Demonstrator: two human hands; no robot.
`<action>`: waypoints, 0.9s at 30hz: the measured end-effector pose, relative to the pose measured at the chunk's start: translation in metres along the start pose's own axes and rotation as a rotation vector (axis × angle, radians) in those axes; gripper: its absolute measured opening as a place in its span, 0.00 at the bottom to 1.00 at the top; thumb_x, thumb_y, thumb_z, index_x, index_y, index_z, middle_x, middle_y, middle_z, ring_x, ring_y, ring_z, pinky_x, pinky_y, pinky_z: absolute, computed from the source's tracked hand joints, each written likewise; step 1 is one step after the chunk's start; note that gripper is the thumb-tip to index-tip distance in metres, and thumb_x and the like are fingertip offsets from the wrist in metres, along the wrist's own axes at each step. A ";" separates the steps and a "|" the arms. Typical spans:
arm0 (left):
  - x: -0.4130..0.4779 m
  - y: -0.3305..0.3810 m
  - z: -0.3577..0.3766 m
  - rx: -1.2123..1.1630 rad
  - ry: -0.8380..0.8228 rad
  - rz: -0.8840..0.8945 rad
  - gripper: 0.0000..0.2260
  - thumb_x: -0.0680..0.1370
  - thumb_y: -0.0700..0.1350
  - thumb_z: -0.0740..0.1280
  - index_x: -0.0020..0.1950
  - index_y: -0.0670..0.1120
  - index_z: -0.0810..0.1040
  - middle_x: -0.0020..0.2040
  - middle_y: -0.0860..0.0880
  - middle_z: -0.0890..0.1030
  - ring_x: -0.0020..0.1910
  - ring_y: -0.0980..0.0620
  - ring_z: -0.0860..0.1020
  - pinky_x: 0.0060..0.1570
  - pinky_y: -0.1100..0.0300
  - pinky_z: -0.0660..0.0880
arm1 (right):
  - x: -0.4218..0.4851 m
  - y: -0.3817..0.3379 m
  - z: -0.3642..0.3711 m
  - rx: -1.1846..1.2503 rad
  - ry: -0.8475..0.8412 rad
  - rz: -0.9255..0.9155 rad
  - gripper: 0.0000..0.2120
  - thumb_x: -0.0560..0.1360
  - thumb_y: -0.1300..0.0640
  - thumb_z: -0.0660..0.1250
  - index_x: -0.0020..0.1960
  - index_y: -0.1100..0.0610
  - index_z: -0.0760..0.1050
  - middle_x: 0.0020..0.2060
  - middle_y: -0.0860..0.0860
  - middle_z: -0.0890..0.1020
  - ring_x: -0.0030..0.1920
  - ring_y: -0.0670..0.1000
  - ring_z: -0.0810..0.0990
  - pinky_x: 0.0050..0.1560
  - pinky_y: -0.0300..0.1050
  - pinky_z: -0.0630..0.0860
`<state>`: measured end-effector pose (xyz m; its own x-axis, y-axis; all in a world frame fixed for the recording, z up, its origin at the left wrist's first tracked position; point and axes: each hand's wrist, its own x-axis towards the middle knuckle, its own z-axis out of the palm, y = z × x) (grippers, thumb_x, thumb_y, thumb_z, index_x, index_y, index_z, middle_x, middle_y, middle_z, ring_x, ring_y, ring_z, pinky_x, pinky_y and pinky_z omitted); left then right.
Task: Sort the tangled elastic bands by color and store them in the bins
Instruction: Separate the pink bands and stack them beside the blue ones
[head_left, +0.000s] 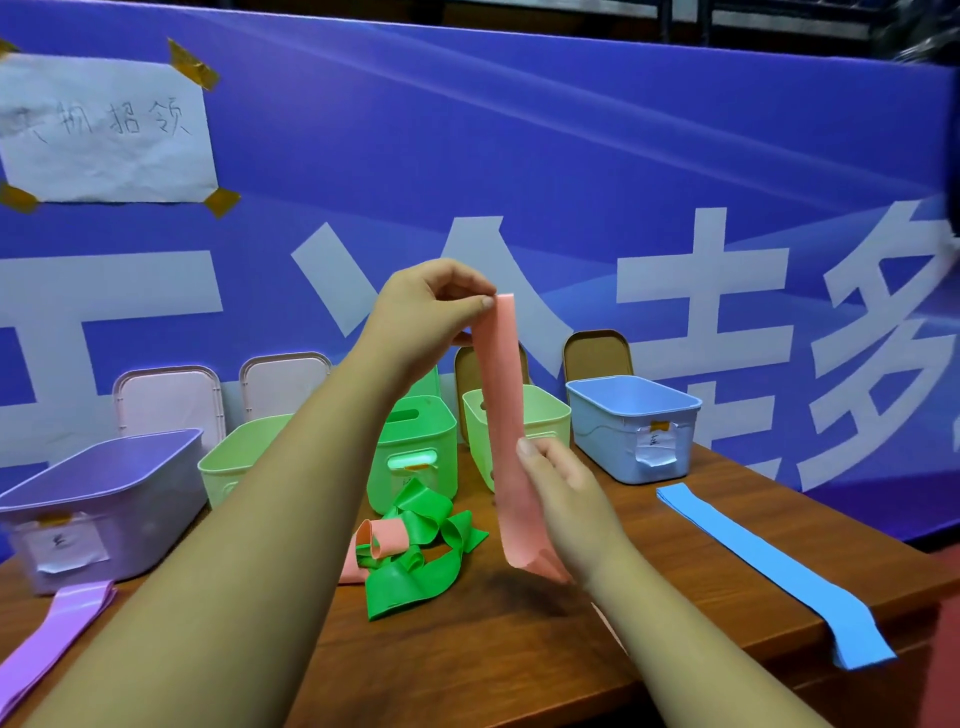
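Note:
A pink elastic band (506, 415) hangs upright above the table. My left hand (421, 312) pinches its top end between thumb and fingers. My right hand (563, 499) grips its lower part from the right side. Below them lies a tangle of green bands (415, 566) with a second pink band (382, 540) curled into it. A purple band (52, 634) lies flat at the front left, and a blue band (769, 566) lies flat at the right, its end drooping over the table edge.
Bins stand in a row at the back of the wooden table (519, 649): purple (98, 499), light green (239, 457), green (415, 441), pale yellow-green (540, 415) and blue (634, 426). Lids lean against the blue banner wall (519, 182) behind them.

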<state>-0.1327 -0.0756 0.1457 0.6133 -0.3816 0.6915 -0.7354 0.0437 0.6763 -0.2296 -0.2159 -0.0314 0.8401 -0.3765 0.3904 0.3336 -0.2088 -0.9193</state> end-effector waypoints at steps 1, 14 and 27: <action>0.000 -0.001 0.001 -0.007 0.013 -0.010 0.04 0.79 0.39 0.74 0.52 0.46 0.87 0.49 0.45 0.87 0.51 0.46 0.87 0.45 0.53 0.86 | -0.001 0.000 -0.003 -0.007 -0.025 0.008 0.17 0.78 0.26 0.62 0.57 0.34 0.80 0.53 0.40 0.85 0.59 0.49 0.83 0.64 0.59 0.81; 0.008 -0.023 0.004 -0.050 0.200 -0.111 0.05 0.80 0.39 0.72 0.54 0.44 0.85 0.52 0.46 0.85 0.51 0.50 0.85 0.40 0.59 0.84 | -0.012 0.017 -0.013 -0.016 -0.209 0.367 0.23 0.79 0.56 0.74 0.70 0.45 0.72 0.62 0.51 0.82 0.54 0.54 0.89 0.57 0.57 0.86; 0.008 -0.040 -0.012 -0.095 0.279 -0.145 0.05 0.79 0.39 0.73 0.54 0.43 0.85 0.51 0.44 0.85 0.50 0.50 0.85 0.42 0.57 0.85 | -0.003 0.033 -0.006 -0.171 -0.046 0.471 0.14 0.81 0.59 0.61 0.59 0.49 0.83 0.58 0.55 0.82 0.49 0.53 0.86 0.51 0.55 0.88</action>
<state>-0.0950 -0.0688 0.1271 0.7749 -0.1229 0.6200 -0.6122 0.0983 0.7846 -0.2238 -0.2266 -0.0629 0.9020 -0.4258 -0.0710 -0.1580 -0.1725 -0.9723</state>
